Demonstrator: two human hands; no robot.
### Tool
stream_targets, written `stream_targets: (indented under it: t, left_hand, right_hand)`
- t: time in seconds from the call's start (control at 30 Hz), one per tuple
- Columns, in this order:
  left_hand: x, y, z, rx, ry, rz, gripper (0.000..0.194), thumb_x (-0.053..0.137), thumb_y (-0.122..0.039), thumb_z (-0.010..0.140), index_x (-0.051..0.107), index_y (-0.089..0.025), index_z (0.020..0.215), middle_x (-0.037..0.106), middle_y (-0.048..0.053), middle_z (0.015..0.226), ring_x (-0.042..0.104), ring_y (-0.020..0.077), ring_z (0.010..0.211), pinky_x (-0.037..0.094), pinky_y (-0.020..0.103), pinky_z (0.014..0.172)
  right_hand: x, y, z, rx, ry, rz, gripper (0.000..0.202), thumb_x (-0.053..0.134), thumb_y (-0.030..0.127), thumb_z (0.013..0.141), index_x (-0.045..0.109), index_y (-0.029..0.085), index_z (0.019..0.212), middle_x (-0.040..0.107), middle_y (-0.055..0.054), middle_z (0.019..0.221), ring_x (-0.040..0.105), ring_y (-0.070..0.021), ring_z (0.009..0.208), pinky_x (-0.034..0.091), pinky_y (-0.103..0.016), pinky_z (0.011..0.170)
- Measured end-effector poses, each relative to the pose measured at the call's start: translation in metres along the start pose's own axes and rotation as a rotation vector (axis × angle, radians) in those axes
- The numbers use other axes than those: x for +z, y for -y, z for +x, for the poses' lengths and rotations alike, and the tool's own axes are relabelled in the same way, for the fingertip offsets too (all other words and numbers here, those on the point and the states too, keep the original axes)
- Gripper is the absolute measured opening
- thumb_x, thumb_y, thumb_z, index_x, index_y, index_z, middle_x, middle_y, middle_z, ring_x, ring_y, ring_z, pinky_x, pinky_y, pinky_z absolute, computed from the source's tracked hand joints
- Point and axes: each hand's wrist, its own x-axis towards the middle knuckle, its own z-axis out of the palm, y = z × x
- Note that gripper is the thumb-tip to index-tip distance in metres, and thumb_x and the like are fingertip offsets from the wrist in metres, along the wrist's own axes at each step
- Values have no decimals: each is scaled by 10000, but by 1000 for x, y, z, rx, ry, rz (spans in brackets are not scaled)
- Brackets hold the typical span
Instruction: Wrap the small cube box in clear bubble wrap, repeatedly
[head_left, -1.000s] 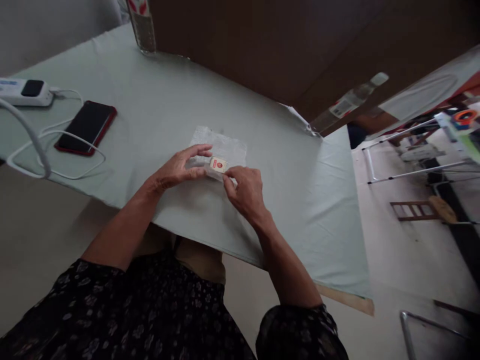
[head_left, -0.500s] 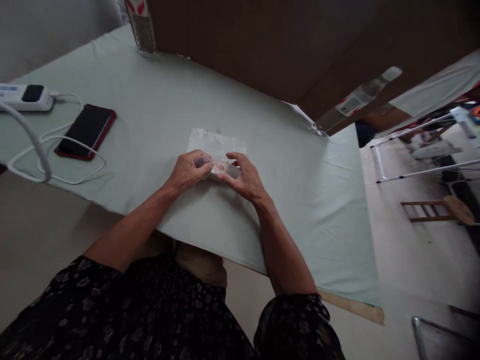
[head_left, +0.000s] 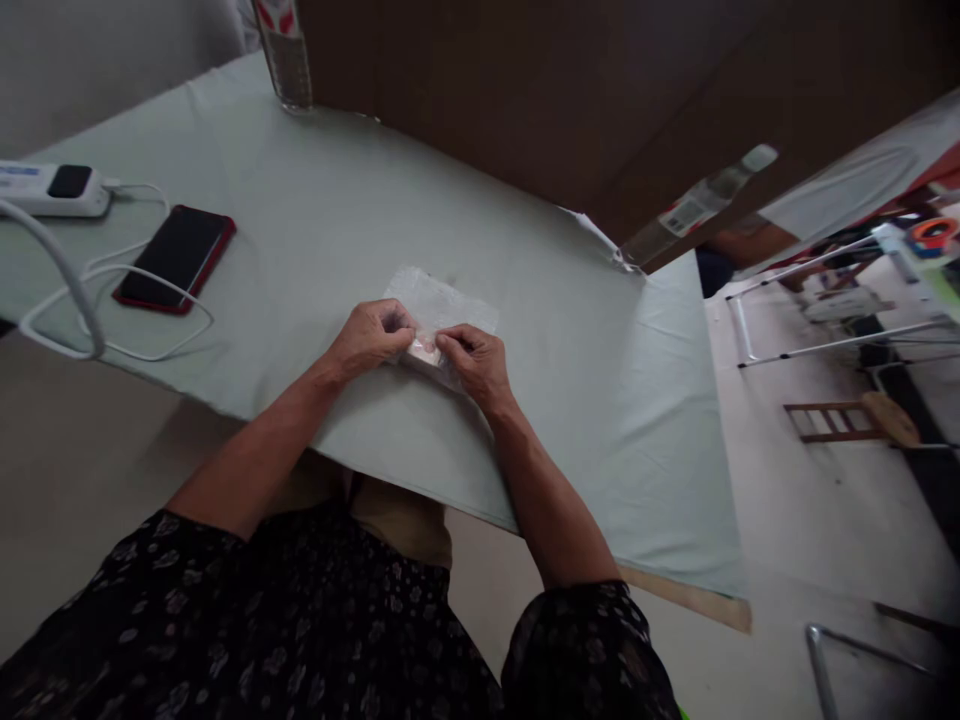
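Observation:
A sheet of clear bubble wrap point(head_left: 450, 300) lies on the cloth-covered table point(head_left: 570, 370) near its front edge. On the near part of it rests a small pale packet point(head_left: 425, 349) with a pinkish mark, between my two hands. My left hand point(head_left: 373, 338) pinches thumb and fingers at the packet's left side, on the wrap. From the right, my right hand point(head_left: 478, 362) is closed in a pinch on the wrap at the packet's other side. The fingers cover part of the packet, and its exact kind cannot be made out.
At left lie a phone point(head_left: 178, 258) with a red-edged case, a white cable and a power strip point(head_left: 56, 190). A large brown box point(head_left: 480, 90) stands at the back, with one bottle point(head_left: 286, 65) at its left and another point(head_left: 694, 210) at its right.
My right hand has closed from a spread grip into a pinch. My left fingers have drawn together too. The wrap now shows on both sides of the packet, its near edge lying flatter.

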Motion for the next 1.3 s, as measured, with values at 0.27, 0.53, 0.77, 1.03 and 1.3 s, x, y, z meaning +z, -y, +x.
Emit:
stream_targets:
  t: [0.27,0.53,0.77,1.03,1.3]
  left_hand:
    - [-2,-2,0,-11,29,-8,123,623,-279,675,631,-157,686,592,-20,647,482,103,596,375,227,552]
    - [-3,-3,1,-3,49,50,165,624,-320,712,645,-156,717,622,-5,679,528,123,631,432,246,606]
    - [-25,6,4,98,-39,202,273,683,-442,725,614,-181,685,714,65,989,630,192,890,495,309,826]
    - [-36,11,-8,-147,-229,461,390,697,-535,719,664,-192,901,678,43,793,597,203,745,489,326,752]
    - [-34,15,1,-156,-71,492,312,727,-488,663,583,-216,609,516,-8,514,481,169,533,346,283,531]
  right_hand:
    - [-7,6,1,-162,-133,-276,198,550,334,915,687,199,868,721,-49,888,628,-192,843,451,-342,803]
    - [-1,27,-16,-554,65,-738,244,510,382,993,687,215,993,722,-67,1060,585,-235,987,309,-428,964]
    - [5,22,-15,-478,154,-838,340,435,441,1022,628,252,1228,657,-86,1168,527,-268,1039,305,-439,952]
    - [16,21,-13,-508,99,-911,361,388,484,1034,659,262,1120,622,-87,1134,501,-264,1067,302,-436,976]
    - [19,20,-11,-493,107,-836,308,448,444,1020,662,244,1114,592,-107,1292,460,-290,1226,297,-450,1021]
